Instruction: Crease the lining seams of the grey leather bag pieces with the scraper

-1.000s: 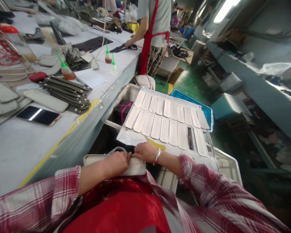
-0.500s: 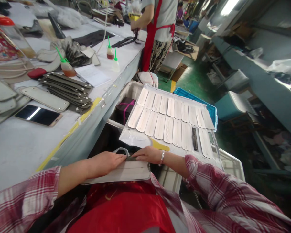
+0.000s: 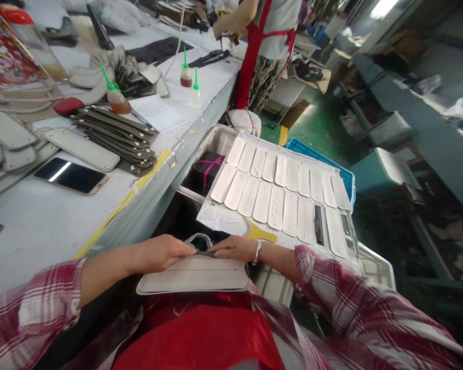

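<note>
A pale flat panel with rounded corners [image 3: 195, 276] lies across my lap, against a red apron [image 3: 200, 334]. A thin line runs along it, and a dark strip shows at its far edge. My left hand [image 3: 164, 253] grips that edge from the left, fingers pressed together. From the other side, my right hand [image 3: 235, 248] pinches the same edge, its fingertips close to those of the left. Both thumbs are hidden. Just beyond the fingers stands a clear curved loop [image 3: 199, 239]. Ahead is a covered board [image 3: 216, 218] with two rows of pale rounded strips [image 3: 262, 200].
A yellow flat piece [image 3: 260, 232] and dark bar [image 3: 318, 225] lie on the board. On the left table are a phone [image 3: 71, 176], stacked dark strips [image 3: 116, 136], pale panels [image 3: 7, 131] and green-tipped bottles [image 3: 118, 97]. Another person [image 3: 272, 46] stands at its far side.
The view has shifted a little, so the table and board sit further right. The panel's near face shows more fully, and my left hand has drawn slightly back left along the edge.
</note>
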Motion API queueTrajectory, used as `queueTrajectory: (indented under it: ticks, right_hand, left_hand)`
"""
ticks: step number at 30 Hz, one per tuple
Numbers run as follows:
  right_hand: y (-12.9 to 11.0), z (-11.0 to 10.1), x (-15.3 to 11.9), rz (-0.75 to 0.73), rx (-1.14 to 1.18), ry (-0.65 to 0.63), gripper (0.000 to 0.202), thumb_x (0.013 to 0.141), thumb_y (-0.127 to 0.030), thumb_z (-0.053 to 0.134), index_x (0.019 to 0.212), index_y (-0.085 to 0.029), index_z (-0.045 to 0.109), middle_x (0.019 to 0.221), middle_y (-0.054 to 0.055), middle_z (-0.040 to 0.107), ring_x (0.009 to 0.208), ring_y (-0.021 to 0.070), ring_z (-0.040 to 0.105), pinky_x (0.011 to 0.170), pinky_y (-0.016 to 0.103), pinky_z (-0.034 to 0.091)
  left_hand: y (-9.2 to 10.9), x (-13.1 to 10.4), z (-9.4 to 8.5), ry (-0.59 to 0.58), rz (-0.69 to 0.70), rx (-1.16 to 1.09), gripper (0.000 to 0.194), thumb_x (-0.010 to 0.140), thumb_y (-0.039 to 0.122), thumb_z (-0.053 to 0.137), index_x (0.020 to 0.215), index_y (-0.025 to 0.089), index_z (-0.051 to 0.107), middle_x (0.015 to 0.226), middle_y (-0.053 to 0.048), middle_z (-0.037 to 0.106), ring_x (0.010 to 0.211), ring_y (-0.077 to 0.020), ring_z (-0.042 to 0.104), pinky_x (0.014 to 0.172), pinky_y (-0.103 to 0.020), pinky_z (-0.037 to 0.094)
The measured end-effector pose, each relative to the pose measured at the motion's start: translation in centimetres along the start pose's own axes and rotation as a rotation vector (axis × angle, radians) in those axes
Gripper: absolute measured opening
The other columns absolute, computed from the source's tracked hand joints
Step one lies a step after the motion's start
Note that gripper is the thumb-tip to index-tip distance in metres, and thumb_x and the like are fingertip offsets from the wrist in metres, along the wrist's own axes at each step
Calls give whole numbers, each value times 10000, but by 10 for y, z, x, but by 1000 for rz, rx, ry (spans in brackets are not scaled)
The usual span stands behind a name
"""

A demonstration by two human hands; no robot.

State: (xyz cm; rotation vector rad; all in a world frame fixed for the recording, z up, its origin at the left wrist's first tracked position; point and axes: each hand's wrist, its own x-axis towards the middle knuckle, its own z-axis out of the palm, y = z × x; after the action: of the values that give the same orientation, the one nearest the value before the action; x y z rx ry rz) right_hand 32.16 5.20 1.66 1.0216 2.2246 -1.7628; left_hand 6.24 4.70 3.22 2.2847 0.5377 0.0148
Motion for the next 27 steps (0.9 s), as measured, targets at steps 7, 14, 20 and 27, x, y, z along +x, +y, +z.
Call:
queueTrajectory:
  ticks: [7, 14, 20, 27]
  right_hand:
    - [-14, 0, 16, -9, 12, -47, 396, 878, -337, 433, 1216, -170, 555, 1139, 37, 617, 1016, 183, 574, 878, 231, 413]
    - [-26, 6, 39, -96, -57, -28, 370, 882, -325, 423, 1205, -210, 564, 1163, 15, 604, 1047, 164, 562, 918, 226, 385]
    - [-34, 11, 57, -100, -71, -35, 381, 882, -318, 422, 1215, -189, 554, 1178, 30, 596, 1045, 156, 565, 911, 214, 391]
    - [-48, 15, 78, -159, -54, -59, 365, 888, -308, 417, 1206, -200, 560, 1192, 9, 586, 1060, 150, 554, 924, 212, 380]
  left_hand:
    - [-5, -13, 3, -50, 61, 127, 473, 776, 50, 393, 1232, 147, 478, 1227, -85, 562, 1102, -185, 538, 949, -267, 402]
    - [-13, -23, 14, -14, 90, 251, 622, 708, -15, 416, 1314, 113, 367, 1287, -140, 499, 1156, -203, 494, 958, -306, 417]
    - [-17, -47, 6, -9, 82, 279, 528, 742, 5, 411, 1267, 66, 428, 1270, -158, 512, 1152, -203, 498, 964, -305, 420]
    - [-20, -65, 1, 30, 57, 277, 456, 804, 59, 424, 1257, 105, 457, 1232, -120, 555, 1116, -192, 530, 959, -307, 430]
